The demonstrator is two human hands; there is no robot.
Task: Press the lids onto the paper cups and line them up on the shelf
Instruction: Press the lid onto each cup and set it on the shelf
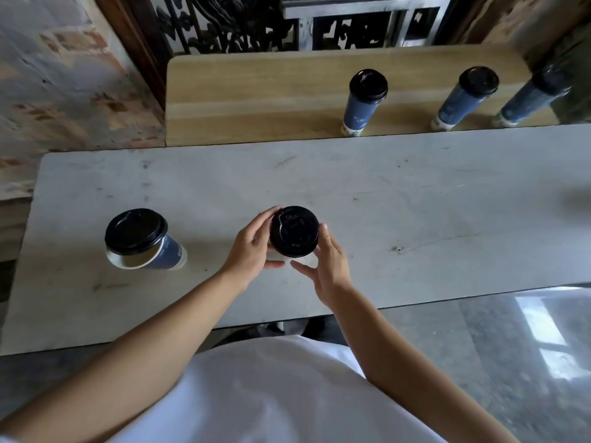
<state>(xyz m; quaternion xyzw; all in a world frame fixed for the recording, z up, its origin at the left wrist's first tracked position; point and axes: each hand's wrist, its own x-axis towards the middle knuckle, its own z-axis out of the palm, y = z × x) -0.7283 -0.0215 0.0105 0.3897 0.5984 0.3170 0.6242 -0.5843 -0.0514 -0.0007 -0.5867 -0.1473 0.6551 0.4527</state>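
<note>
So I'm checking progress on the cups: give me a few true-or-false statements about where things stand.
1. Three lidded cups stand on the wooden shelf. True: one, two, three.
2. The cup on the left has its lid pressed on evenly. False: the lid sits askew, with the rim showing.
3. Both hands are at the middle cup. True: left hand, right hand.
4. The middle cup has no lid. False: a black lid covers it.

Probably a café: lidded takeaway cups (365, 102) on a wooden shelf (256, 100), brick wall (64, 75).
</note>
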